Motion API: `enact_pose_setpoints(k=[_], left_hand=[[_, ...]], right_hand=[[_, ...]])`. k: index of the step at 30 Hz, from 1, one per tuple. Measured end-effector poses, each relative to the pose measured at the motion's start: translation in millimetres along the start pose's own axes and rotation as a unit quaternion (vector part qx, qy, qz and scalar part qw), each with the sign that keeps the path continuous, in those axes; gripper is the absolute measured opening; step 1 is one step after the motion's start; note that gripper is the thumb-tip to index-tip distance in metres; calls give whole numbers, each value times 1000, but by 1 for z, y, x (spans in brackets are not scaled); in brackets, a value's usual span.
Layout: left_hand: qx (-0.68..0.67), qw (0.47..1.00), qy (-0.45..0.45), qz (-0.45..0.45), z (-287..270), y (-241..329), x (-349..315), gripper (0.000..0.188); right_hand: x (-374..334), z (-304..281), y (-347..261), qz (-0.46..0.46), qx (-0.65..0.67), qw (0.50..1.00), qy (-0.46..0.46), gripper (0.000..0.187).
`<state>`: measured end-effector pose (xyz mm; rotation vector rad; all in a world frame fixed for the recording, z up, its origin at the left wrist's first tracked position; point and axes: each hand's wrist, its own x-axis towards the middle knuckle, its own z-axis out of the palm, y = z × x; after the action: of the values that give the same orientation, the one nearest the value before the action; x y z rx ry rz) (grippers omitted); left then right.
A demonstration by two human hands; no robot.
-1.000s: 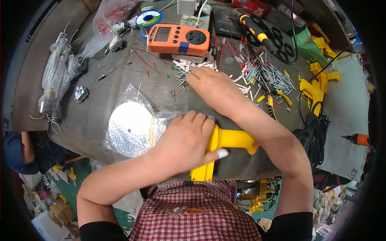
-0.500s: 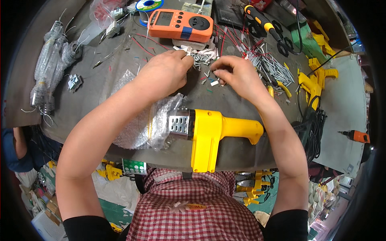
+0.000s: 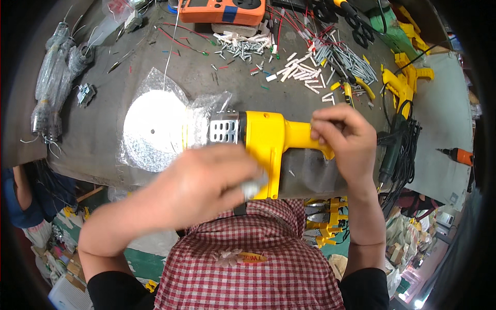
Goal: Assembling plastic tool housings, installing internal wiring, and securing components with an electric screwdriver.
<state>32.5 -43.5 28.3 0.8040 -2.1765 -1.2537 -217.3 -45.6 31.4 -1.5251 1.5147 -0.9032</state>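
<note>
A yellow-handled tool (image 3: 264, 150) lies across the bench in front of me. Its slotted metal collar (image 3: 225, 130) leads left to a shiny round plate (image 3: 153, 129), partly covered by bubble wrap (image 3: 206, 111). My left hand (image 3: 206, 181), blurred by motion, is over the tool's near left side with fingers curled; a greyish blurred bit shows at the fingertips, too smeared to name. At the end of the yellow handle, my right hand (image 3: 349, 137) has thumb and fingers pinched together. Whatever is in that pinch is hidden.
Loose screws (image 3: 243, 49), white sleeve pieces (image 3: 299, 70) and long bolts (image 3: 351, 62) lie beyond the tool. An orange multimeter (image 3: 222, 11) stands at the back. Pliers (image 3: 356, 88) and a black cable (image 3: 405, 155) are on the right; bubble-wrapped parts (image 3: 51, 82) are far left.
Both hands have left the screw pile and come back toward me, the left over the tool's body, the right to its handle end. The view has shifted, and the round plate now shows.
</note>
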Motion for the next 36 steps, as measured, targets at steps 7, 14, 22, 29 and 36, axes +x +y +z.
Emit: enact_pose_setpoints(k=[7,14,22,29,36], left_hand=[[-30,992,3,-121,31,8,-28,25],[18,994,24,-101,35,8,-33,24],[239,940,137,203,52,-19,-36,19],[358,908,98,196,52,-11,-21,23],[297,938,59,169,46,-7,-11,25]], right_hand=[[-73,33,10,-170,-57,980,-84,18],[-87,47,23,-258,-124,958,-4,28],[-88,42,31,-305,-185,934,-25,32],[-23,30,4,-234,-110,966,-3,32],[-19,26,11,-435,-293,848,-79,37]])
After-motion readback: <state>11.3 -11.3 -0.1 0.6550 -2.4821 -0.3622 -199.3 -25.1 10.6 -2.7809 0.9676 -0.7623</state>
